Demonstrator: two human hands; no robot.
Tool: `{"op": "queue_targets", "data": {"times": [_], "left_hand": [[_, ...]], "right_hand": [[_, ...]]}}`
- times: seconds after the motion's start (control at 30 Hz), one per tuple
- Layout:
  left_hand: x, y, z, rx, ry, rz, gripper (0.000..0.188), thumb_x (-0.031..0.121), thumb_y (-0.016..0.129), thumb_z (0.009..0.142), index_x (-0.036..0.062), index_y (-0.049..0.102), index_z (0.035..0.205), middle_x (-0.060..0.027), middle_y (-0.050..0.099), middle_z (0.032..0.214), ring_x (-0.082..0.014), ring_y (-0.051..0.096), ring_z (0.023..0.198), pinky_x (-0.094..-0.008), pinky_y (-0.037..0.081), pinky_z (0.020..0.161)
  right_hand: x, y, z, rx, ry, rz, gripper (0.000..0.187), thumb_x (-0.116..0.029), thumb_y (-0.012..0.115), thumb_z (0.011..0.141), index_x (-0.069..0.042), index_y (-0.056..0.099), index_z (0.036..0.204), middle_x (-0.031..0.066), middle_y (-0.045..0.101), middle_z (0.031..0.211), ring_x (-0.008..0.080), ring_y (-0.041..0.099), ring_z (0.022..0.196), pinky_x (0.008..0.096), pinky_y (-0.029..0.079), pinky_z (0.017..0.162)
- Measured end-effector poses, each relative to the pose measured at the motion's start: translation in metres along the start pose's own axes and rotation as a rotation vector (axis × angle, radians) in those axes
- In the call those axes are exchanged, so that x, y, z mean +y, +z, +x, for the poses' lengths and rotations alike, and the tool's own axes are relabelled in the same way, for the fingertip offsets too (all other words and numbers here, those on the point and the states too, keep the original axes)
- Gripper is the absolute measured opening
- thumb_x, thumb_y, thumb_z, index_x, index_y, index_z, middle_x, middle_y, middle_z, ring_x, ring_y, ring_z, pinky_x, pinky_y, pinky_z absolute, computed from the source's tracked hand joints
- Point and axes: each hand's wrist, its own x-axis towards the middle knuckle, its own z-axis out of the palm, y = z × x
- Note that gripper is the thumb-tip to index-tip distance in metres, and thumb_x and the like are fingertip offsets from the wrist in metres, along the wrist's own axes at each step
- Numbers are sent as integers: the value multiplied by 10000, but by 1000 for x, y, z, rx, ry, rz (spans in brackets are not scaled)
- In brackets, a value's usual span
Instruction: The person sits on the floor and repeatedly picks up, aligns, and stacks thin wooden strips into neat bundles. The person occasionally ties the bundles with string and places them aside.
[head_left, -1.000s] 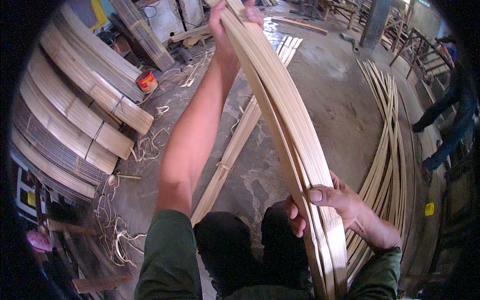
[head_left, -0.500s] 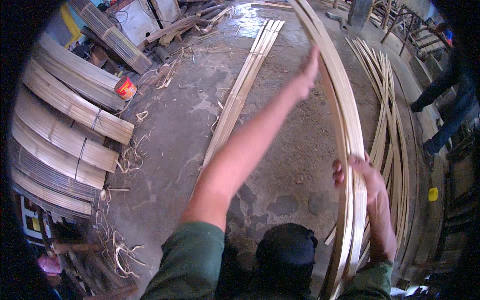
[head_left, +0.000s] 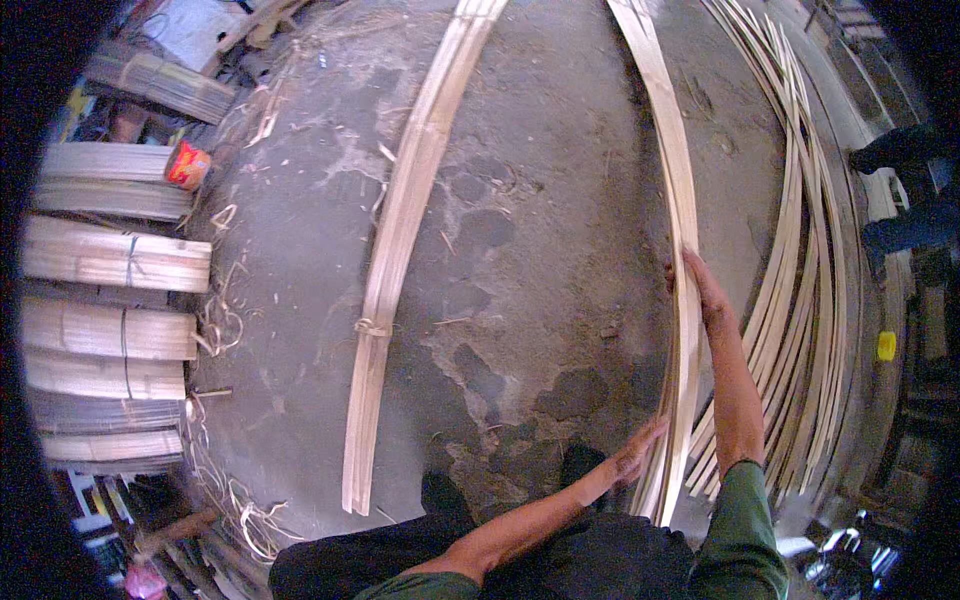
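Note:
A bundle of long pale bamboo strips [head_left: 672,160] runs from the far edge of the view down toward my body, right of the middle. My right hand [head_left: 704,286] is wrapped round it about halfway along, its fingertips showing on the left side. My left hand [head_left: 637,452] lies against the left side of the same bundle, close to its near end, with the fingers stretched out. Another bundle of strips [head_left: 408,210], bound with a tie near its near end, lies on the floor to the left.
Many loose strips [head_left: 790,270] lie fanned out on the right. Tied slat bundles [head_left: 110,335] are stacked along the left, beside a red-orange tub [head_left: 187,165]. Fibre scraps [head_left: 240,515] litter the concrete floor [head_left: 290,300]. A person's legs [head_left: 905,220] and a yellow object [head_left: 886,346] are at the right.
My left hand has come from the far part of the bundle back to near its near end. The bundle has dropped lower, and my right hand sits farther out. The view has tilted downward.

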Motion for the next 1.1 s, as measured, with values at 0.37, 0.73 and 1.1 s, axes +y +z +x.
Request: {"op": "queue_targets", "data": {"times": [0.37,0.73,1.1], "left_hand": [[51,76,-4,-21,22,30,488,423,671,878,18,572,1131,-87,680,950,-163,656,846,-327,550,725],[120,67,66,120,22,-47,421,446,580,934,26,591,928,-116,675,825,-244,683,694,-386,583,618],[141,31,106,200,193,229,552,510,556,933,48,517,1231,-78,646,1042,-180,625,979,-384,520,839]], "right_hand": [[-27,-35,41,55,-77,-29,613,-553,573,904,-2,582,1173,100,641,1023,176,627,915,273,518,833],[105,-73,-265,197,142,-347,636,-542,315,1012,-30,480,1352,84,632,1102,161,587,931,319,465,853],[156,12,-340,175,247,-212,627,-256,796,783,-21,490,1277,104,664,1026,204,632,931,382,525,836]]}}
